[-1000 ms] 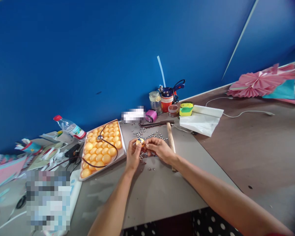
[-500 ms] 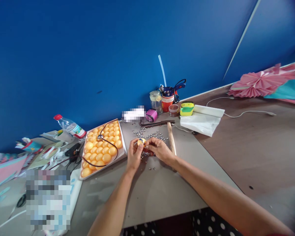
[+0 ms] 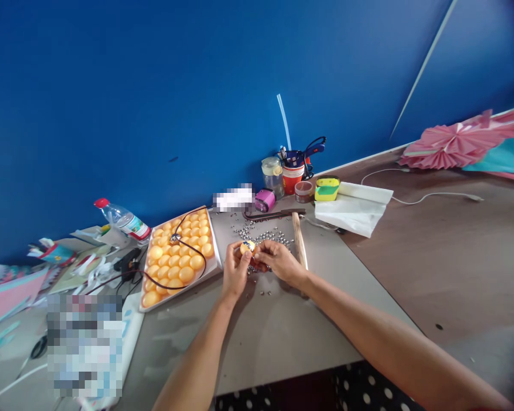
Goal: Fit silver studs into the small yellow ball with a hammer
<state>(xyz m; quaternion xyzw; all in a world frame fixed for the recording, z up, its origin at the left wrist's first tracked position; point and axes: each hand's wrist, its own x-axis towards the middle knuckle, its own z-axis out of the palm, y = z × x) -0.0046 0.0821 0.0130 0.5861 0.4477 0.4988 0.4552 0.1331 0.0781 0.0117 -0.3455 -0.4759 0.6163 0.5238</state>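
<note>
My left hand (image 3: 237, 268) is closed around an orange ball (image 3: 247, 246) that looks like a table tennis ball. Dark and shiny bits cover part of its upper side. Close against the ball, my right hand (image 3: 278, 260) has its fingers pinched together; whatever is in them is too small to make out. Many small silver beads (image 3: 268, 235) lie scattered on the table behind and below both hands. To the left stands a shallow white box (image 3: 217, 260) full of similar orange balls (image 3: 184, 261). One ball covered in silver beads (image 3: 175, 238) rests among them.
A wooden strip (image 3: 300, 240) and a dark bar (image 3: 278, 215) border the beads. Behind are a purple object (image 3: 265, 200), a lidded jar (image 3: 273, 177), a red cup (image 3: 292, 180) and a yellow-green container (image 3: 326, 188). White sheets (image 3: 353, 208) lie right; a bottle (image 3: 126, 221) leans left.
The ball has turned slightly in my left hand, with its dark patch showing differently. My right fingers stay beside it. The whole view has shifted very slightly.
</note>
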